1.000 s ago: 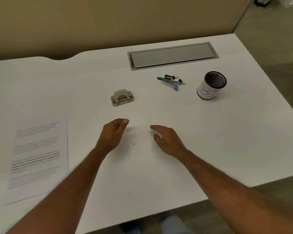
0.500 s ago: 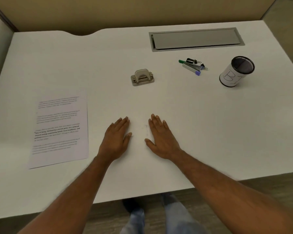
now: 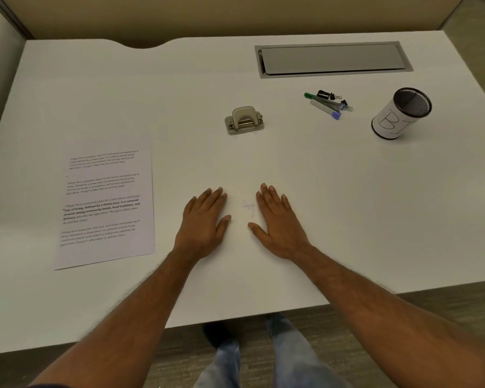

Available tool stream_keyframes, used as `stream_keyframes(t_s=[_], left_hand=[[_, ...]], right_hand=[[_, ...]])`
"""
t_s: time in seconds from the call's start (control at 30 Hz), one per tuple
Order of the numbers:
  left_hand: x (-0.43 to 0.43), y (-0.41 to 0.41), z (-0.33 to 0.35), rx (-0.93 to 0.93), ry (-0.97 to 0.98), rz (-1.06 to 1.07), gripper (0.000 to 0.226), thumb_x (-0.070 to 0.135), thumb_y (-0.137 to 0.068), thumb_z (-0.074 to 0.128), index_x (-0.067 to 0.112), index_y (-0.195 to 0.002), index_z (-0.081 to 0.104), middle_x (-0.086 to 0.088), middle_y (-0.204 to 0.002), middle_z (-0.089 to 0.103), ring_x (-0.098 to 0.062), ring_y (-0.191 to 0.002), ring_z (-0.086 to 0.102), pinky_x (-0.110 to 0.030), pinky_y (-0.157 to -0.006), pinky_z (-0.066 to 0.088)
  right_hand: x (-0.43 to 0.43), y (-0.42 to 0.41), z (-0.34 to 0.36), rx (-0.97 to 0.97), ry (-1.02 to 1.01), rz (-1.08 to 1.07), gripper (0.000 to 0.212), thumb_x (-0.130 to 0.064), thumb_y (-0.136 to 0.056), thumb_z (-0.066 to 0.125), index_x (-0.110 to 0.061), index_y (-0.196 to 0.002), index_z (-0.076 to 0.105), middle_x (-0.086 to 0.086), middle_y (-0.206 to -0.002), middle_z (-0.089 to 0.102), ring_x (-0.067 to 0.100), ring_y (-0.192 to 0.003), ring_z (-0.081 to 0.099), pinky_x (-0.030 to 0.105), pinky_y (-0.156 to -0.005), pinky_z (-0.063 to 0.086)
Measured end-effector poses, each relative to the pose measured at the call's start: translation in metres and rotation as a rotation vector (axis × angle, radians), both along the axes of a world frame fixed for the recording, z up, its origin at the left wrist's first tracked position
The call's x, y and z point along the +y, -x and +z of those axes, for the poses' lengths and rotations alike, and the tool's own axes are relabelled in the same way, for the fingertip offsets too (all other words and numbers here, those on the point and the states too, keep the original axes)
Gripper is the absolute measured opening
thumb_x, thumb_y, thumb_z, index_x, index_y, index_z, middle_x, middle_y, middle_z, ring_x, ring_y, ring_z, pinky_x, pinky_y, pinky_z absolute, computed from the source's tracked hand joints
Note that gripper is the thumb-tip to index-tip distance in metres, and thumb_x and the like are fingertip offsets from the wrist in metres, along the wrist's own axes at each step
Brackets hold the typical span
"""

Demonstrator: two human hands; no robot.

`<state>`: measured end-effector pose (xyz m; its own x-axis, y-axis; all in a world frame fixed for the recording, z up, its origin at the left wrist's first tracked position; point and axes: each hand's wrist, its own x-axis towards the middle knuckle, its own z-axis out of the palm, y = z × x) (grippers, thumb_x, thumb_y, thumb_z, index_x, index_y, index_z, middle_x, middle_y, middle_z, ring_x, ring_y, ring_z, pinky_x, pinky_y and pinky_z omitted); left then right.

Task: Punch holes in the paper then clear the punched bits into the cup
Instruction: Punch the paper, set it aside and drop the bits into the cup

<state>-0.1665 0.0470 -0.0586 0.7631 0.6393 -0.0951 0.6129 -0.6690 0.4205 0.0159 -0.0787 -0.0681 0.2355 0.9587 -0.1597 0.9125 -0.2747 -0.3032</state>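
A printed sheet of paper (image 3: 107,203) lies flat at the left of the white desk (image 3: 347,205). A small metal hole punch (image 3: 244,120) sits in the middle, farther back. At the right stands a black mesh cup (image 3: 401,114) wrapped in white paper with handwriting on it. My left hand (image 3: 205,222) and my right hand (image 3: 277,222) rest palm down side by side on the desk near the front, fingers straight, holding nothing. Both hands are well short of the punch.
Pens, a lead case and black binder clips (image 3: 329,103) lie between the punch and the cup. A grey cable hatch (image 3: 333,58) is set into the desk at the back right. The desk's front edge runs just behind my wrists.
My hands went from loosely curled to flat on the desk, palms down. The view shifted left and down, bringing the whole paper into sight.
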Motion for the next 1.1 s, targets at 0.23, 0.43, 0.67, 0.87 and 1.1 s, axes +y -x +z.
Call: stream_keyframes(t_s=[0.23,0.43,0.67,0.87,1.1], left_hand=[[0.0,-0.001,-0.003,0.011,-0.05,-0.014,0.054,0.043,-0.1,0.035,0.02,-0.149,0.038,-0.001,-0.159,0.029,-0.023,-0.149,0.02,-0.045,-0.12,0.013],[-0.005,-0.007,-0.007,0.057,-0.078,-0.038,0.053,0.049,-0.099,0.036,0.03,-0.149,0.036,-0.002,-0.162,0.022,-0.025,-0.15,0.014,-0.051,-0.119,0.008],[-0.006,-0.012,-0.009,0.076,-0.113,-0.042,0.05,0.049,-0.099,0.037,0.036,-0.148,0.037,-0.006,-0.16,0.024,-0.029,-0.148,0.016,-0.055,-0.117,0.01],[-0.003,-0.018,-0.012,-0.02,-0.119,-0.008,0.048,0.057,-0.094,0.046,0.037,-0.137,0.054,-0.005,-0.151,0.039,-0.029,-0.14,0.031,-0.052,-0.114,0.021],[0.001,-0.029,-0.02,-0.205,-0.044,0.176,0.031,0.065,-0.082,0.06,0.047,-0.105,0.072,0.015,-0.137,0.049,-0.013,-0.131,0.038,-0.037,-0.107,0.023]], right_hand=[[-0.006,0.006,-0.007,-0.052,-0.043,0.016,0.076,-0.065,-0.094,0.021,-0.022,-0.154,0.005,0.001,-0.163,-0.007,0.015,-0.15,-0.011,0.038,-0.122,-0.002],[-0.014,0.009,-0.012,-0.102,-0.008,-0.048,0.074,-0.064,-0.095,0.02,-0.022,-0.154,0.004,0.003,-0.163,-0.008,0.019,-0.149,-0.012,0.042,-0.122,-0.002],[-0.002,0.004,-0.008,-0.078,0.005,0.052,0.066,-0.063,-0.096,0.02,-0.034,-0.153,0.004,0.004,-0.162,-0.011,0.02,-0.149,-0.012,0.045,-0.122,-0.002],[0.01,-0.02,-0.001,0.241,-0.105,0.059,0.065,-0.057,-0.09,0.051,-0.031,-0.147,0.035,-0.002,-0.162,0.009,0.013,-0.15,-0.002,0.038,-0.123,0.001],[0.018,-0.022,-0.004,0.381,-0.282,-0.086,0.04,-0.045,-0.082,0.069,-0.029,-0.118,0.069,-0.008,-0.15,0.042,0.013,-0.145,0.026,0.035,-0.119,0.019]])
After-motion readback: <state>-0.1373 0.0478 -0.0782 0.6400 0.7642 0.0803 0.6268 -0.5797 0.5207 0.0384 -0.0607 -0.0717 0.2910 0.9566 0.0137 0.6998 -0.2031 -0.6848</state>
